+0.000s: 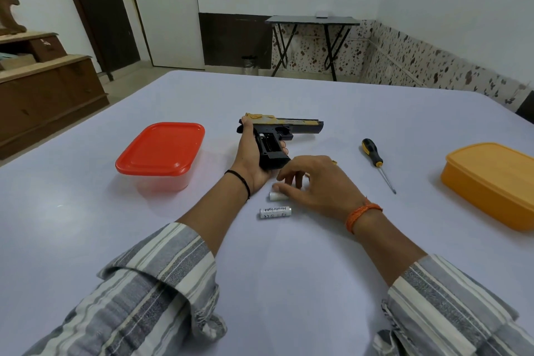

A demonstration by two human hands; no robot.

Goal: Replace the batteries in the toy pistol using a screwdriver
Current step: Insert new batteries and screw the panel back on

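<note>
A: Which step is the person working through?

B: The battery swap itself, I'd judge. The left hand [250,156] is wrapping its grip round the handle of the black and gold plastic toy pistol [281,131], which is lying on its side on the pale lilac counter [346,240] with the battery compartment [268,143] standing open.

A: And the other hand?

B: The right hand [316,183] is hovering low over a white cylindrical battery [276,196], fingers loosely curled and fingertips touching it; its grip isn't closing round the cell yet. A second white printed battery [275,212] is lying just nearer the person.

A: Is the tool doing anything?

B: No, the black and yellow handled screwdriver [377,163] is lying untouched to the right.

A: What is the next move asking for?

B: Probably pinching that cell, then lining it up lengthwise with the open bay. Whether these cells are fresh or spent, I cannot tell.
</note>
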